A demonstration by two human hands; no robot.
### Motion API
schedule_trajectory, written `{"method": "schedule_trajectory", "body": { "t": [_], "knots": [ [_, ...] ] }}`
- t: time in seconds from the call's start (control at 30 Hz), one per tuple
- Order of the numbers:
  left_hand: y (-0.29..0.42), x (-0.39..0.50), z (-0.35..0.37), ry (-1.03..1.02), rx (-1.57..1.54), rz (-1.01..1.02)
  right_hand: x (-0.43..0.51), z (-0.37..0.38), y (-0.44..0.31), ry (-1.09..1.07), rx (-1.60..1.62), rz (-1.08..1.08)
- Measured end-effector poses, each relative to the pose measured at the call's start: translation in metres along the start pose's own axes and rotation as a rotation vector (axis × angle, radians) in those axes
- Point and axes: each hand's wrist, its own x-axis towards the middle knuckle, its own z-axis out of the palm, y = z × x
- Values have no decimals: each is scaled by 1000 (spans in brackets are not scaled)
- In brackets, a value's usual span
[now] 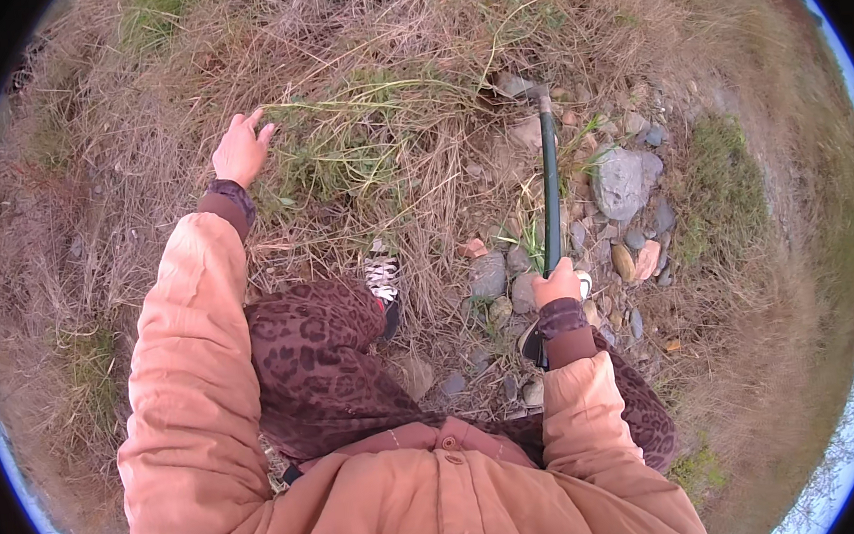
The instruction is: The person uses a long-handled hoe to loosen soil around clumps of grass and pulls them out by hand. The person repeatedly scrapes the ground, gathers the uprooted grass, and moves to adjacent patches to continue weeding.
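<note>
My left hand (239,150) is at the upper left, its fingers apart with nothing enclosed in them. Its fingertips reach the end of a long green grass stem (343,104); whether they touch it, I cannot tell. In my right hand (558,284) is the lower end of a dark green handle (550,182). This handle belongs to a sickle-like tool, pointing away from me. Its metal blade (514,85) turns left from the handle's top, beside the grass, and part of it is hidden there. A tangle of green weeds (358,156) lies between my hand and the tool.
A large grey rock (625,182) sits right of the handle, among several smaller stones (488,276). Dry grass (157,92) covers much of the slope. My laced shoe (384,289) stands below the weeds; the other shoe (532,345) is partly hidden by my right arm.
</note>
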Motion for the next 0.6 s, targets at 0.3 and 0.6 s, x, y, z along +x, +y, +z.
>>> {"method": "schedule_trajectory", "body": {
  "t": [0.3,0.6],
  "knots": [
    [-35,5,31,68,-52,-168,37,17,-25,-57,-164,70],
    [-36,2,25,-3,-139,-55,-2,-4,12,37,-141,-10]
  ]
}}
